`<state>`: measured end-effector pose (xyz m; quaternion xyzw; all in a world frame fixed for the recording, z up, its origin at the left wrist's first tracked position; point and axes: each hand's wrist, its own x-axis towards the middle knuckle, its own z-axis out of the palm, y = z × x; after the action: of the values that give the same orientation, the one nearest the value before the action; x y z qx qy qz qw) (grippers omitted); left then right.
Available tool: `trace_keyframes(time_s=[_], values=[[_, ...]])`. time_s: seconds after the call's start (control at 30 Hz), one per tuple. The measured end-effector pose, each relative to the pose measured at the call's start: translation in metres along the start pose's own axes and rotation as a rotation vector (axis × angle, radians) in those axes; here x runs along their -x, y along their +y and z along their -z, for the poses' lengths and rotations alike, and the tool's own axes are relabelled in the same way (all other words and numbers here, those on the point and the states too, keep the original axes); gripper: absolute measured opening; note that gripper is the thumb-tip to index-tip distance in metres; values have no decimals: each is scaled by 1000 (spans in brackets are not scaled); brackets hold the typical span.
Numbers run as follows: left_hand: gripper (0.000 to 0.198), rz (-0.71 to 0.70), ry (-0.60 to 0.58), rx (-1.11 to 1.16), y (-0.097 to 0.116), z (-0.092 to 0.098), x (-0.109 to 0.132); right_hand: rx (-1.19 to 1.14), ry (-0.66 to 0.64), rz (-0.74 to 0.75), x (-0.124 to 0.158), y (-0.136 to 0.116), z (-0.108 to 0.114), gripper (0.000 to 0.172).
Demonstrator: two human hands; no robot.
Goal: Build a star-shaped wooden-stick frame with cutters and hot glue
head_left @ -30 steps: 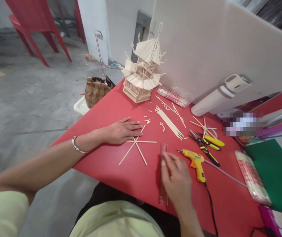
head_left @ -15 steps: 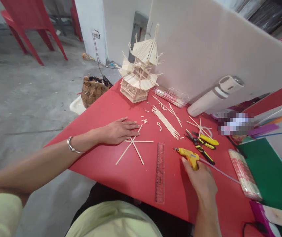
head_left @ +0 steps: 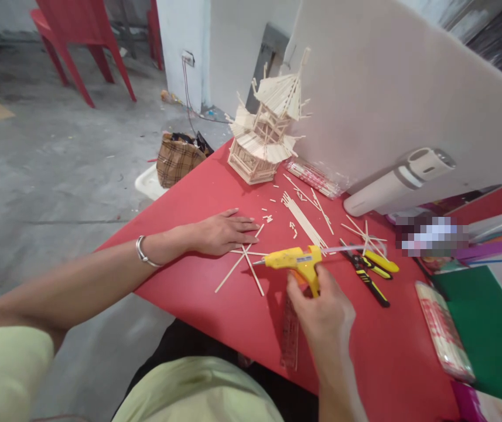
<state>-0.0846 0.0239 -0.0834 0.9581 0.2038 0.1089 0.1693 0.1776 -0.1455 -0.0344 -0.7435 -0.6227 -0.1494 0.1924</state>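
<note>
My left hand (head_left: 222, 233) lies flat with fingers outstretched, its fingertips over one arm of a star of crossed thin wooden sticks (head_left: 230, 273) on the red table. In my right hand (head_left: 323, 302) is a yellow hot glue gun (head_left: 290, 258), held by its handle with the nozzle pointing left, close to the star's centre. A glue stick (head_left: 349, 249) trails from its back end. Beneath the gun and my right hand, a clear ruler (head_left: 290, 340) is partly hidden. Short cut stick pieces (head_left: 268, 218) are scattered beyond my left fingertips.
A stick-built pagoda model (head_left: 262, 140) stands at the table's far corner. Long sticks (head_left: 303, 220), a second stick star (head_left: 366, 237), pliers (head_left: 369, 281) and a white bottle (head_left: 398, 181) lie to the right. A stick packet (head_left: 444, 331) sits near the green board (head_left: 488, 322).
My right hand has lifted the glue gun off the table and brought it left, nozzle now by the star. My left hand stays on the sticks; the view has shifted slightly.
</note>
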Motion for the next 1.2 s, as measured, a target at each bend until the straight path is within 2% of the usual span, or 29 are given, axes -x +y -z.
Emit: trace_keyframes(time_s=[0.1,0.2,0.33,0.7,1.2], values=[[46,-12,9,-4,-2,-3,0,84,70,215,-7,-21,-8,41],[45,-19,33,-1,-3,-7,1,116,115,279,-14,-26,-13,38],[43,-27,69,26,-3,-9,1,138,124,298,-20,-28,-15,35],[41,-31,67,49,-2,-6,1,146,105,340,-20,-31,-20,27],[42,-14,9,32,0,-4,0,140,130,365,-22,-33,-17,24]])
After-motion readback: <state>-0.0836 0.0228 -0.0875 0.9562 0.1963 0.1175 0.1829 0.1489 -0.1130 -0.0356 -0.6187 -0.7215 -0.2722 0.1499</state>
